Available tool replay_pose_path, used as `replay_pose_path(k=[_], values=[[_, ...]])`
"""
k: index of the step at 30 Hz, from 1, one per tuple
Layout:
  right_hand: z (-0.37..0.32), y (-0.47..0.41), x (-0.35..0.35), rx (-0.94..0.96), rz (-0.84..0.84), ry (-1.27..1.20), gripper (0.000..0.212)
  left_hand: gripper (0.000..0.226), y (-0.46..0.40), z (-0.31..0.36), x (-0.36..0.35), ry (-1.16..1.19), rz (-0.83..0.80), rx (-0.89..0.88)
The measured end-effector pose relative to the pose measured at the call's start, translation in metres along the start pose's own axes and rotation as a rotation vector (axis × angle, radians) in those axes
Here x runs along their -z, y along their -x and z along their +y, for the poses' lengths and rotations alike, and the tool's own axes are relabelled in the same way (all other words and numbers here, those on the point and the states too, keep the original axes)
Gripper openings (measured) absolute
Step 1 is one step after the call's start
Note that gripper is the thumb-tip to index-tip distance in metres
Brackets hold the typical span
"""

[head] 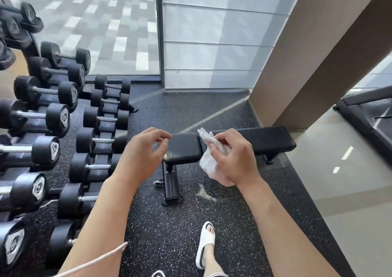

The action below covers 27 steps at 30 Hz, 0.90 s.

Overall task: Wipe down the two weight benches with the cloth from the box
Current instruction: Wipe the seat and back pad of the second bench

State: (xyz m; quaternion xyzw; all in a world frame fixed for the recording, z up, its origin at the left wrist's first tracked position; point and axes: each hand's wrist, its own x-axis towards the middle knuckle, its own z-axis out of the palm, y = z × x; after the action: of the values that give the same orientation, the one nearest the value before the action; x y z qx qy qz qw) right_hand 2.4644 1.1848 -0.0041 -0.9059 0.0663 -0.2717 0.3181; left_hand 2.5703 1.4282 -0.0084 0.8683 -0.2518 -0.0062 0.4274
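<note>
Cloth in hand and I'm standing in front of the black padded weight bench [250, 139], which lies crosswise on the speckled black rubber floor [169, 234], so by my reckoning this is the setup just ahead of the wiping itself. My right hand [231, 160] has its fingers curled round the crumpled white cloth [209, 164], pinching it near the top while the loose end hangs below my palm, in the air and not touching the pad. My left hand [146, 149] is loosely curled with thumb and fingertips close together, and I can't make out anything held in it; it hovers over the short seat pad end of the bench without contact that I can see. Next I'd say the cloth needs spreading flat, then lowering onto the pad and dragging along its length, keeping enough pressure to cover the whole surface. Only this one bench is in view; the second is somewhere out of frame. A rack of black dumbbells [53, 111] stands just to my left.
</note>
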Motion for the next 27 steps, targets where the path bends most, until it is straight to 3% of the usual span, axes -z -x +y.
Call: replay_pose_path(k=[14, 21, 27], values=[[0.108, -0.163, -0.043, 0.090, -0.106, -0.184, 0.012, 0.015, -0.131, 0.003, -0.040, -0.149, 0.098, 0.116], [0.136, -0.198, -0.083, 0.070, -0.183, -0.223, 0.010, 0.015, -0.168, -0.026, -0.036, -0.188, 0.109, 0.190], [0.135, -0.238, -0.131, 0.039, -0.186, -0.183, 0.010, 0.016, -0.213, -0.075, -0.024, -0.205, 0.074, 0.151]])
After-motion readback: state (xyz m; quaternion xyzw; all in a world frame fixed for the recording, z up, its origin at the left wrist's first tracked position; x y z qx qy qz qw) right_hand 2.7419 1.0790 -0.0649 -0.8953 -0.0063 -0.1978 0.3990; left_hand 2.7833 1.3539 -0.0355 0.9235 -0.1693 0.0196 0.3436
